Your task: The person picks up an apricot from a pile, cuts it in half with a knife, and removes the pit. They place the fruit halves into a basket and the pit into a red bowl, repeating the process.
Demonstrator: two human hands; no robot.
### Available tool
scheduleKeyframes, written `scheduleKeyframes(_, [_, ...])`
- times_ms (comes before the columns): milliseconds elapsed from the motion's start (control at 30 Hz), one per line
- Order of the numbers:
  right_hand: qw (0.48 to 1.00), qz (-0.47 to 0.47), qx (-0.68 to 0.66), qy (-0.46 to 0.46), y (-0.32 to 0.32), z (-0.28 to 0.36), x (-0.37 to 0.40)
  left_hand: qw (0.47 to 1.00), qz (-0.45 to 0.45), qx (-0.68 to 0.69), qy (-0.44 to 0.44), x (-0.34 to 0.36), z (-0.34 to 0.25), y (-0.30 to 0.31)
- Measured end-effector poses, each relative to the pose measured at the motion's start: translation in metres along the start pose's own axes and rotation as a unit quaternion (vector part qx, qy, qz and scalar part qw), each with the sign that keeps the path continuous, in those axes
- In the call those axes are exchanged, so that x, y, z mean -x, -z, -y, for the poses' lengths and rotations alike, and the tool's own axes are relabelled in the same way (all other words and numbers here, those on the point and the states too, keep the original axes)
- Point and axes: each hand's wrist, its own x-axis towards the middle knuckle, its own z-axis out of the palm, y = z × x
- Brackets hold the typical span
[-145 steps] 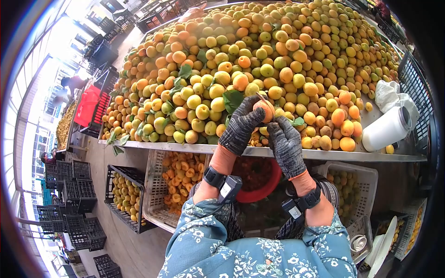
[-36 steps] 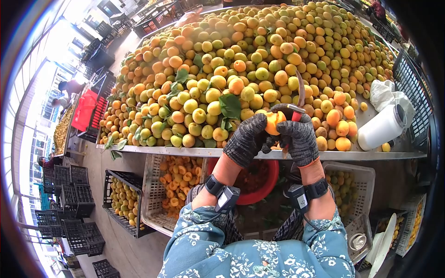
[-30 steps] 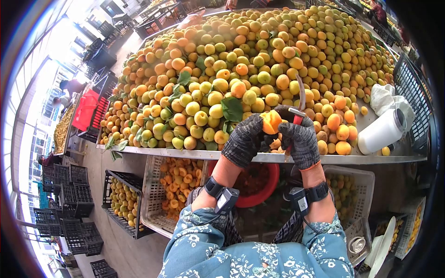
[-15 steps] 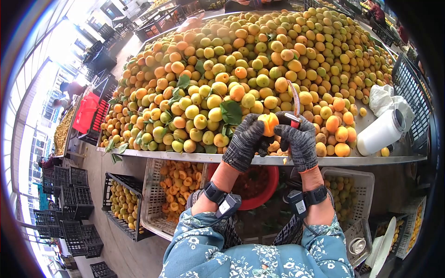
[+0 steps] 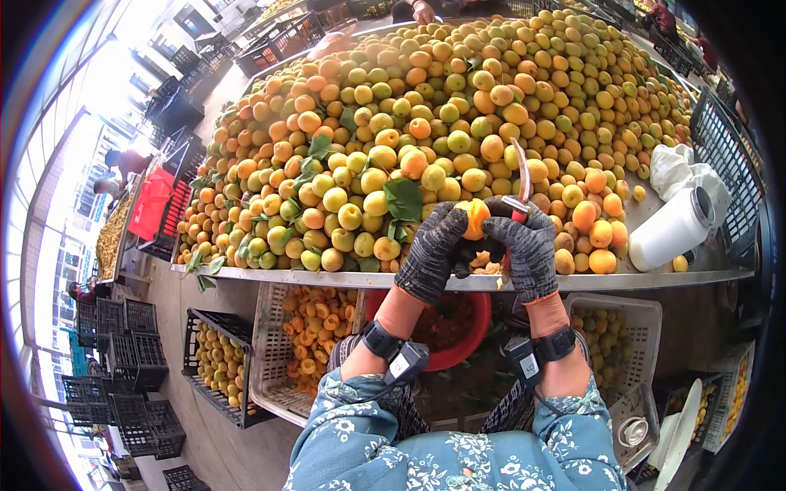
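My left hand (image 5: 433,255), in a dark grey knit glove, is closed around an orange apricot (image 5: 473,218) that looks cut or peeled. In my right hand (image 5: 530,252), gloved alike, is a knife with a red handle and a curved blade (image 5: 521,170). The blade points up, away from the fruit, while the right fingertips touch the apricot's side. Just beyond both hands rises a large heap of whole apricots (image 5: 352,176) with some green leaves. Small orange scraps (image 5: 485,262) lie below the apricot, near the metal table edge (image 5: 377,280).
Under the table are a pale crate of halved apricots (image 5: 264,348), a red basin (image 5: 483,331), a black crate (image 5: 196,380) and a pale crate (image 5: 652,335) of whole fruit. At right stands a tilted white bottle (image 5: 667,233). Across the heap is another person's hand (image 5: 423,11).
The apricot has turned slightly between my hands, and more orange scraps show below it. Another person's hand has come into view at the far side. The view has shifted a little.
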Motion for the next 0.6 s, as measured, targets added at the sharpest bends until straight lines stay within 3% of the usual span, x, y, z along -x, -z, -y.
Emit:
scheduleKeyframes(67, [1.0, 0.007, 0.013, -0.013, 0.0, -0.002, -0.001, 0.999, 0.012, 0.036, 0.014, -0.004, 0.003, 0.008])
scheduleKeyframes(167, [0.997, -0.017, 0.066, -0.023, -0.004, -0.001, 0.002, 0.945, -0.039, 0.287, 0.152, -0.013, 0.013, 0.024])
scheduleKeyframes(267, [0.999, -0.021, 0.045, -0.021, -0.004, -0.008, 0.001, 0.951, -0.032, 0.294, 0.09, -0.017, 0.01, 0.029])
scheduleKeyframes(333, [0.998, 0.014, 0.041, -0.034, -0.007, -0.013, 0.0, 0.943, 0.018, 0.314, 0.11, -0.016, 0.009, 0.03])
scheduleKeyframes(367, [0.996, 0.015, 0.081, -0.025, -0.011, -0.016, 0.0, 0.995, 0.011, 0.088, -0.055, -0.017, 0.017, 0.024])
scheduleKeyframes(400, [0.992, 0.016, 0.123, -0.015, -0.012, -0.017, 0.0, 0.966, 0.004, -0.144, -0.215, -0.017, 0.023, 0.021])
scheduleKeyframes(433, [0.992, 0.03, 0.121, -0.024, -0.011, -0.014, 0.0, 0.966, 0.004, -0.141, -0.216, -0.014, 0.017, 0.019])
scheduleKeyframes(500, [0.992, 0.033, 0.12, -0.019, -0.011, -0.008, 0.0, 0.884, -0.006, -0.37, -0.285, -0.006, -0.001, 0.019])
scheduleKeyframes(533, [0.992, 0.035, 0.117, -0.016, -0.011, -0.005, 0.0, 0.884, -0.006, -0.371, -0.286, -0.007, -0.001, 0.023])
scheduleKeyframes(600, [0.99, 0.028, 0.135, -0.02, -0.011, -0.002, 0.002, 0.919, -0.041, -0.365, -0.142, -0.009, -0.001, 0.033])
